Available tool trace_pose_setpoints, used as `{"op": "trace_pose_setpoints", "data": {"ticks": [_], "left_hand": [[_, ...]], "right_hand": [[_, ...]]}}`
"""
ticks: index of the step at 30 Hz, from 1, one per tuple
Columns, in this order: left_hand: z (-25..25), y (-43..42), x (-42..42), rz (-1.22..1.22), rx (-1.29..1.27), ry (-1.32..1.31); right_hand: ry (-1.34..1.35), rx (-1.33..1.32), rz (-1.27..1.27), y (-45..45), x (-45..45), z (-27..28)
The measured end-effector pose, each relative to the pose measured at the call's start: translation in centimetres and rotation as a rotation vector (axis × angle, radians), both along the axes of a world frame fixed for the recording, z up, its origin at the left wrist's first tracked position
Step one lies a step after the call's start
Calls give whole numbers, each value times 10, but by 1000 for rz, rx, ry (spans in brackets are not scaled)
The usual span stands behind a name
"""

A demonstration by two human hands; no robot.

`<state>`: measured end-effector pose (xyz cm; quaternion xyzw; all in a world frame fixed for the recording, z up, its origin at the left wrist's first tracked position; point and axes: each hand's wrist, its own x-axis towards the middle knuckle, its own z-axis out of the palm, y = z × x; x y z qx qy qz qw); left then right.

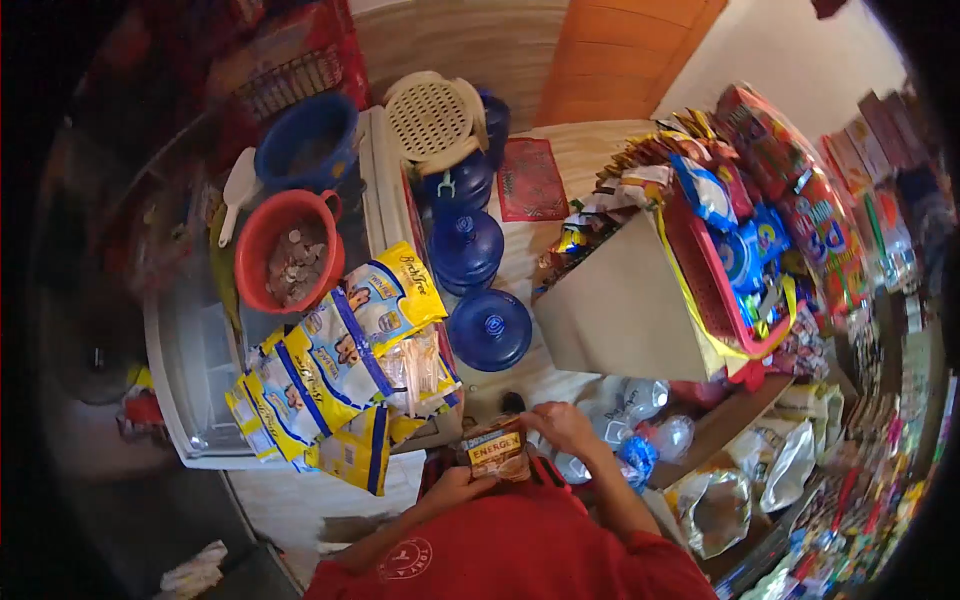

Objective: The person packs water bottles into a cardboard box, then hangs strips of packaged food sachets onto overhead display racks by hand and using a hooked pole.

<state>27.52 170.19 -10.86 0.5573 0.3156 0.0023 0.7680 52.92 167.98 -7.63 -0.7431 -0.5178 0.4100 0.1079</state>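
Note:
A brown and yellow Energen sachet pack [497, 455] is held in front of my red shirt, its printed face turned up. My left hand [458, 490] is closed around its lower left side. At the upper right corner of the pack, my right hand [563, 428] has its fingers pinched together on the edge. To the left, several yellow, white and blue Birch Tree milk packs [340, 350] lie heaped on a glass-topped freezer [205, 455], with a clear bag of thin sticks [420, 370] on top of them.
A red bowl of coins [328, 245], a blue basin [310, 180] and a white scoop [238, 190] sit on the freezer. Blue water jugs [490, 330] and a cream stool [432, 115] stand beyond. At right, a pink basket [700, 270] holds snack packs beside crowded shelves.

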Motion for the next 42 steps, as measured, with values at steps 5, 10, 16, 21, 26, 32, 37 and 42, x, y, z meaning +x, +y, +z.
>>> {"op": "trace_pose_setpoints", "data": {"ticks": [5, 10, 16, 21, 26, 32, 37, 42], "left_hand": [[-2, -13, 15, 96, 5, 139], [9, -2, 14, 183, 24, 221], [-41, -20, 15, 261, -120, 234], [-40, 13, 39, 385, -120, 349], [-42, 41, 63, 519, -121, 522], [-48, 60, 80, 637, -171, 697], [-57, 63, 88, 713, -230, 791], [-64, 58, 92, 763, -283, 842]], "right_hand": [[50, 42, 38, 56, 52, 9], [-16, 233, 196, 129, 52, -25], [321, 300, 194, 250, 42, -78], [723, 142, -208, 358, 63, -185], [489, 256, -369, 444, 92, -263], [393, 384, -366, 520, 111, -368], [257, 408, -234, 562, 115, -374], [332, 347, -222, 594, 114, -411]]}}
